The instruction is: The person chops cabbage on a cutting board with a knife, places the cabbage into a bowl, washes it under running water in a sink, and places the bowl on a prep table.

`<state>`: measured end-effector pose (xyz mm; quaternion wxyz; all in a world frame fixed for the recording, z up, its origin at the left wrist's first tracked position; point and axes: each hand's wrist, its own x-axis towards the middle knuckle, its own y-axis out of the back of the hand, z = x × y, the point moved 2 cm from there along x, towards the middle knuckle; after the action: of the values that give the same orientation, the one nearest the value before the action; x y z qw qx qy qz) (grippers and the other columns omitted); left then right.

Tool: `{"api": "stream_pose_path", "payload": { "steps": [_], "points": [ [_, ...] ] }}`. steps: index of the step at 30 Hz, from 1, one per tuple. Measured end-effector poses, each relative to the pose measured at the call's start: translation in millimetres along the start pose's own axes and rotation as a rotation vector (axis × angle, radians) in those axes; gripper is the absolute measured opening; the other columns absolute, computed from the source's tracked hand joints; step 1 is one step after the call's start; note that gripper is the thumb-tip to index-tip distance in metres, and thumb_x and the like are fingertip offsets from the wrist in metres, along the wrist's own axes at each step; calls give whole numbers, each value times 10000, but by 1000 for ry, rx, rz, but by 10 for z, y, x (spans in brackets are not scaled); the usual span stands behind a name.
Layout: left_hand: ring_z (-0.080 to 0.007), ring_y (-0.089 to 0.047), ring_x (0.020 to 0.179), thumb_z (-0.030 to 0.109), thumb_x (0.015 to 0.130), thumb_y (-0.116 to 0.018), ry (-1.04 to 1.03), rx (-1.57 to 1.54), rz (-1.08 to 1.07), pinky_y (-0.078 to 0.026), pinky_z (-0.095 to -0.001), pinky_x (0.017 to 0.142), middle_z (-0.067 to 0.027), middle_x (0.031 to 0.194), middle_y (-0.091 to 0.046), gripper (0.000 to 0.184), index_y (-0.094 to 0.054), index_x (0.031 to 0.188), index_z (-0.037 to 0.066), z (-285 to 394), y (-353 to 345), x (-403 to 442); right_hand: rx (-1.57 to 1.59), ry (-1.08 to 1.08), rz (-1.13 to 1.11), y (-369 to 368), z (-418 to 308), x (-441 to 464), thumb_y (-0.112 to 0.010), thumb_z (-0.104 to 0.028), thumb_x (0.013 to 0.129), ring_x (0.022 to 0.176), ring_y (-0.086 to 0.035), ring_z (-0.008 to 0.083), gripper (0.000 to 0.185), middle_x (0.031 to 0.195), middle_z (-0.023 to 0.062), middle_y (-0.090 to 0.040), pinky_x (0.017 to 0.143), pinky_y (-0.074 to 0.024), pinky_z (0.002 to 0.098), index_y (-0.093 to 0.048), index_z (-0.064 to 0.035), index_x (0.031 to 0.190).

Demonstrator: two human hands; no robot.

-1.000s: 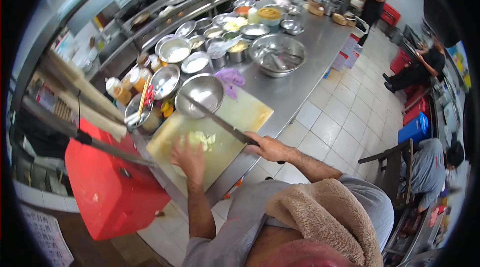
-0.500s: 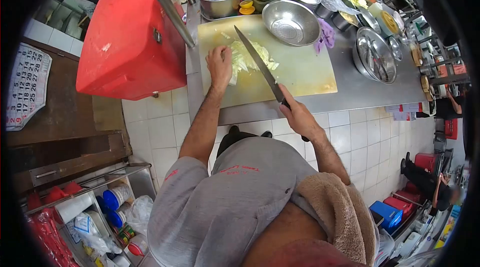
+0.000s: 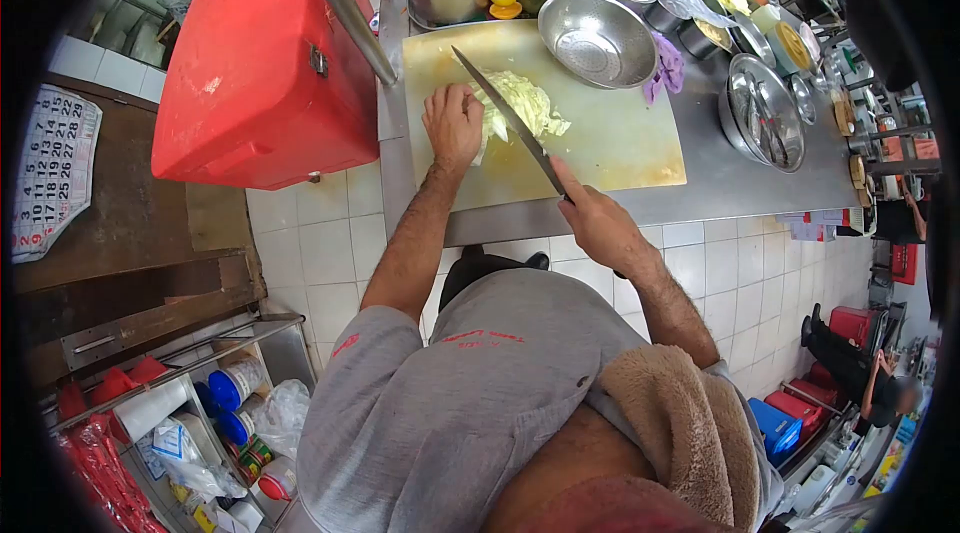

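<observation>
Sliced pale green cabbage (image 3: 533, 105) lies in a heap on a large, stained cutting board (image 3: 630, 148). My left hand (image 3: 453, 125) presses on the left side of the heap with curled fingers; its fingertips are partly hidden. Wrapped around the dark handle of a long kitchen knife (image 3: 512, 120) is my right hand (image 3: 603, 225). The blade slants up and left across the cabbage, its tip beyond my left hand. Some loose shreds lie around the heap.
A perforated metal bowl (image 3: 600, 38) rests on the board's far right, beside a purple cloth (image 3: 664, 71). Behind stand a utensil pot (image 3: 445, 1) and several ingredient bowls. Nested bowls (image 3: 760, 113) sit to the right, a red cooler box (image 3: 270, 73) to the left.
My left hand has shifted slightly right, closer against the cabbage. The knife's tip has moved slightly left in view. The whole scene has also shifted a little.
</observation>
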<state>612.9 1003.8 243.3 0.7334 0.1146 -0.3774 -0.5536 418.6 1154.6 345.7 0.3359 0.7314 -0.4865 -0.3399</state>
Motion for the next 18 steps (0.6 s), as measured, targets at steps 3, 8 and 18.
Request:
{"api": "stream_pose_path", "payload": {
  "steps": [3, 8, 18],
  "points": [
    [-332, -472, 971, 140, 806, -529, -54, 13, 11, -375, -454, 844, -111, 976, -536, 138, -550, 924, 73, -37, -20, 25, -13, -22, -36, 21, 0, 10, -472, -130, 924, 783, -593, 377, 611, 874, 210, -581, 718, -480, 462, -176, -196, 1454],
    [-326, -494, 893, 85, 779, -515, -182, -78, 45, -393, -417, 812, -121, 918, -549, 147, -542, 913, 34, -29, -15, 52, 31, -36, -116, 161, -29, 0, -456, -133, 929, 797, -593, 378, 600, 886, 227, -592, 722, -469, 470, -170, -175, 1455],
    [-327, -489, 877, 79, 768, -541, -152, -125, -13, -400, -423, 805, -111, 893, -551, 128, -546, 893, 51, -32, 4, 85, 116, -241, -316, 31, -147, 601, -449, -116, 911, 859, -580, 466, 602, 921, 328, -591, 771, -448, 485, -178, -157, 1447]
  ]
}}
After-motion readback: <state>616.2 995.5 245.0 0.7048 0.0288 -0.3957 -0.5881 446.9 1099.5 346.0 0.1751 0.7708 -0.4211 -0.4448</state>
